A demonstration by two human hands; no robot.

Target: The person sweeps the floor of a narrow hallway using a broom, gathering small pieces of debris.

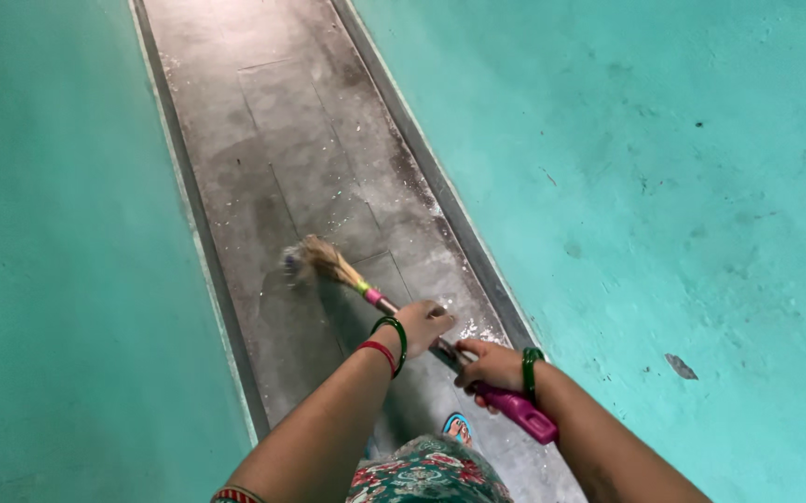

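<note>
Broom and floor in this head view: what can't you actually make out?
- Broom: its bristle tip is blurred.
- Broom's pink handle: the middle is hidden under the left hand and right hand.
- Sandal: mostly covered by the flowered dress.
- White specks on the grey floor: too small to identify.
- Both arms: cut off by the bottom edge.

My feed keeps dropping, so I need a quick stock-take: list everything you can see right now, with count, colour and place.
Straw broom with pink plastic handle: one, tan bristles on the floor at centre, handle running back to both hands.
Grey stone floor strip: one, dusty, with pale specks, between the walls.
Teal painted walls: two, left and right of the strip.
Blue sandal: one, partly seen at the bottom.
Floral patterned garment: one, bottom centre.
Left hand: green and red bangles, gripping mid-handle.
Right hand: green bangle, gripping the handle near its end.
</note>
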